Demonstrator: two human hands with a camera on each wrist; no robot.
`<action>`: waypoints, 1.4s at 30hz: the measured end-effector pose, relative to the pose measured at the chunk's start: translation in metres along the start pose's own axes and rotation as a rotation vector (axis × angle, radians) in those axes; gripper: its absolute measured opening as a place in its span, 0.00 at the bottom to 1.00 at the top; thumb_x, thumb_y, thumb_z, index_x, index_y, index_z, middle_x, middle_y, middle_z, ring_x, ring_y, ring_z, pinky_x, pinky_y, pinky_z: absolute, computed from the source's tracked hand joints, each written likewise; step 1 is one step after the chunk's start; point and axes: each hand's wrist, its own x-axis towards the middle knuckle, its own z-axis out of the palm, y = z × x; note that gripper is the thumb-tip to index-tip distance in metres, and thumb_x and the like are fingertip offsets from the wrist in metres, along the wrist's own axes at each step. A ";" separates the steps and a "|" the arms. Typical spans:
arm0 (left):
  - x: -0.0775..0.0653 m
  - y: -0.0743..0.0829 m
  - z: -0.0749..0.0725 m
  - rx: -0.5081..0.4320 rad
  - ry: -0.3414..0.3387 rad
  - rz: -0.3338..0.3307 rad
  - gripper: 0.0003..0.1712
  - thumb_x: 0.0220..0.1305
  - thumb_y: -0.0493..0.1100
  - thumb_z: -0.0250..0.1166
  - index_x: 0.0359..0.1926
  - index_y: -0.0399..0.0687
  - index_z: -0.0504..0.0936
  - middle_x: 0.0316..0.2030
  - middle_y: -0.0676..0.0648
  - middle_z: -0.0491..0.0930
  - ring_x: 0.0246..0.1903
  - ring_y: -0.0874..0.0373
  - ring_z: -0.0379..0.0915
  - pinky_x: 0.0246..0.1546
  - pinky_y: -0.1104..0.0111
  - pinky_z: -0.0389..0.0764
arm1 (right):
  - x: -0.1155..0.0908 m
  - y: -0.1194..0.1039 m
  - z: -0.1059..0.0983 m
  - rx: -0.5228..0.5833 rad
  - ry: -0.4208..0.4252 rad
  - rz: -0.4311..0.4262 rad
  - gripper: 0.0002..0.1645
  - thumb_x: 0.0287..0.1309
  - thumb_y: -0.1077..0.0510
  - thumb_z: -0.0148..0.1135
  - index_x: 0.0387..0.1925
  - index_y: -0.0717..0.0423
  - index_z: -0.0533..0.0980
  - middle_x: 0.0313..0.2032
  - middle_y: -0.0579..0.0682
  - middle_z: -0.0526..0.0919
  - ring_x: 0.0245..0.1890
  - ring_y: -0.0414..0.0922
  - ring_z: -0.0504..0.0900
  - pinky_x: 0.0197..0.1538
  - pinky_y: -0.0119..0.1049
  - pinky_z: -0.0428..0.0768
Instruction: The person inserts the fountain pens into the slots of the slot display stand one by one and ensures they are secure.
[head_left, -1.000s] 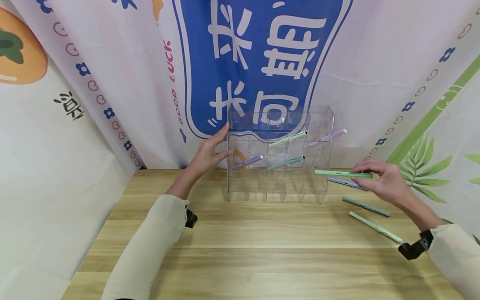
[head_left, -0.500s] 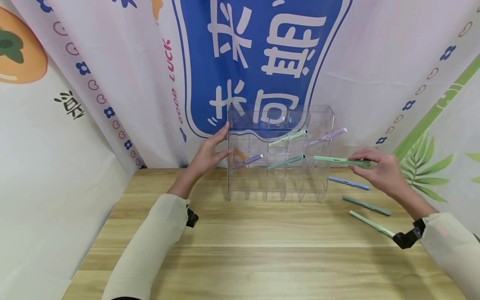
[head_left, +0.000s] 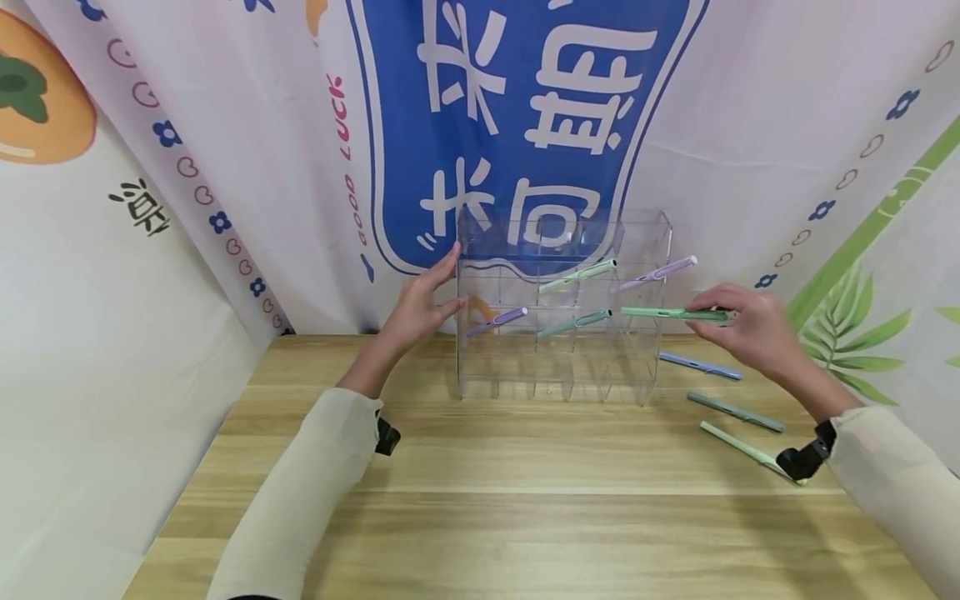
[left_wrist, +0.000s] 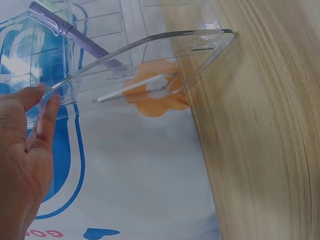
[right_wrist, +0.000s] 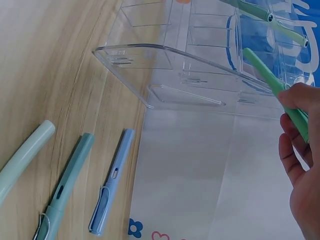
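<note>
A clear acrylic rack (head_left: 555, 367) with small compartments stands at the back of the table. My left hand (head_left: 418, 310) holds its left side wall, thumb and fingers on either side of the edge in the left wrist view. My right hand (head_left: 746, 325) pinches a bright green pen (head_left: 652, 312) near one end; the other end points left, at the rack's right compartments. Four slots hold pens: a pale green pen (head_left: 577, 276), a lilac pen (head_left: 658, 273), a purple pen (left_wrist: 75, 35) and a teal pen (head_left: 576, 323).
On the table right of the rack lie a blue pen (right_wrist: 112, 180), a dark teal pen (right_wrist: 65, 185) and a pale mint pen (right_wrist: 25, 155). A printed cloth (head_left: 720, 167) hangs close behind the rack. The wooden table (head_left: 480, 517) stretches in front.
My right hand has lifted the bright green pen upward and slightly left, toward the rack's right compartments. My left hand stays on the rack's side.
</note>
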 end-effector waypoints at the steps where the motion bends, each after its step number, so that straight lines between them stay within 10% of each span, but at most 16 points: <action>1: 0.000 0.000 0.000 -0.002 0.002 0.000 0.51 0.63 0.24 0.73 0.82 0.39 0.58 0.80 0.43 0.57 0.69 0.40 0.73 0.66 0.47 0.80 | 0.001 0.000 0.001 0.001 -0.003 -0.006 0.16 0.43 0.73 0.83 0.36 0.59 0.89 0.37 0.54 0.92 0.34 0.43 0.87 0.43 0.10 0.75; 6: -0.001 0.002 0.000 0.005 0.015 -0.004 0.50 0.63 0.24 0.73 0.81 0.39 0.59 0.79 0.42 0.58 0.69 0.41 0.74 0.65 0.50 0.81 | 0.006 -0.001 0.009 0.011 -0.004 -0.030 0.16 0.43 0.76 0.81 0.34 0.60 0.89 0.36 0.54 0.91 0.34 0.54 0.89 0.46 0.10 0.74; 42: -0.002 0.007 0.000 0.001 -0.008 -0.070 0.51 0.65 0.27 0.73 0.83 0.44 0.57 0.80 0.45 0.57 0.71 0.44 0.72 0.70 0.55 0.77 | 0.014 -0.006 0.010 0.007 -0.034 -0.084 0.15 0.42 0.73 0.81 0.34 0.59 0.89 0.34 0.52 0.91 0.31 0.50 0.88 0.40 0.15 0.74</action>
